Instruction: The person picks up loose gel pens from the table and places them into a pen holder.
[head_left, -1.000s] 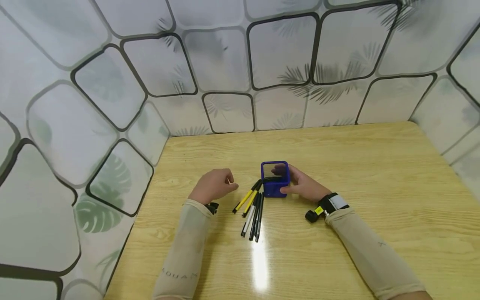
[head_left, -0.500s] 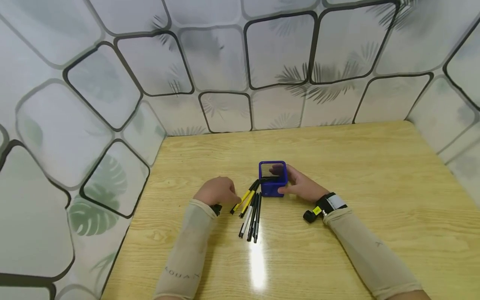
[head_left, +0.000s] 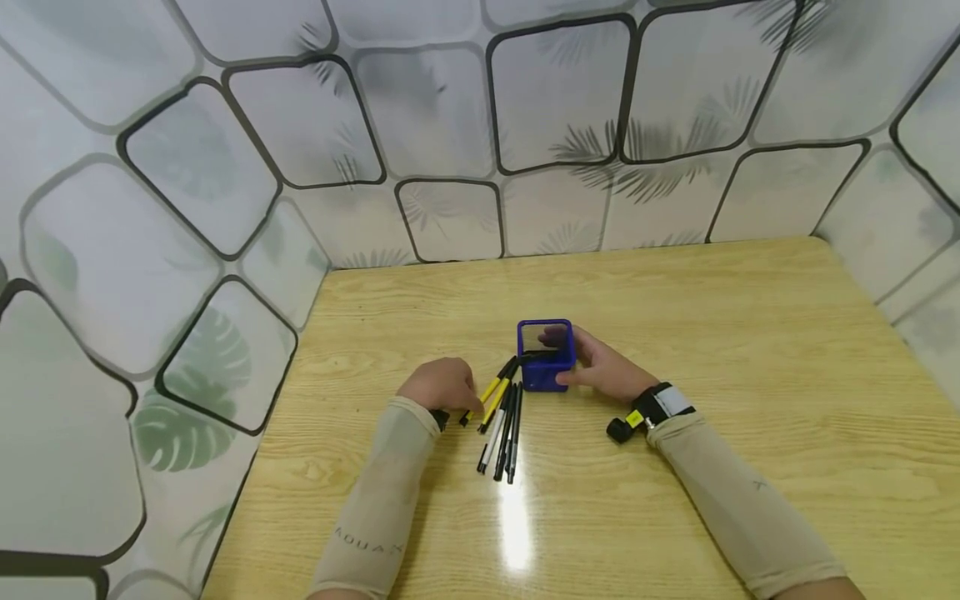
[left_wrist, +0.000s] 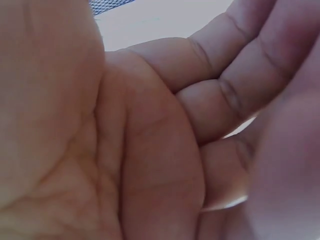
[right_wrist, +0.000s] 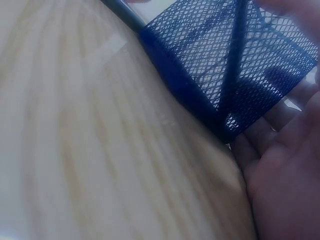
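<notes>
My right hand (head_left: 606, 367) grips a blue mesh pen holder (head_left: 546, 379) from its right side, thumb in front and fingers behind. In the right wrist view, a dark pen (right_wrist: 234, 65) shows through the mesh holder (right_wrist: 185, 55). The left hand (head_left: 441, 385) has its fingertips at the lower end of the leftmost yellow pen (head_left: 489, 390) and appears to pinch it. A second yellow pen (head_left: 495, 404) lies just right of that one. In the left wrist view, the left hand's curled fingers (left_wrist: 210, 105) hide whatever is between the tips.
A white pen (head_left: 491, 442) and several black pens (head_left: 514, 433) lie fanned out in front of the holder on the wooden table (head_left: 675, 300). Patterned walls (head_left: 450, 217) stand behind and at the sides. A corner of blue mesh (left_wrist: 107, 5) shows in the left wrist view.
My left hand has come down and rightward onto the end of the leftmost yellow pen. The right hand and the pen holder have stayed in place.
</notes>
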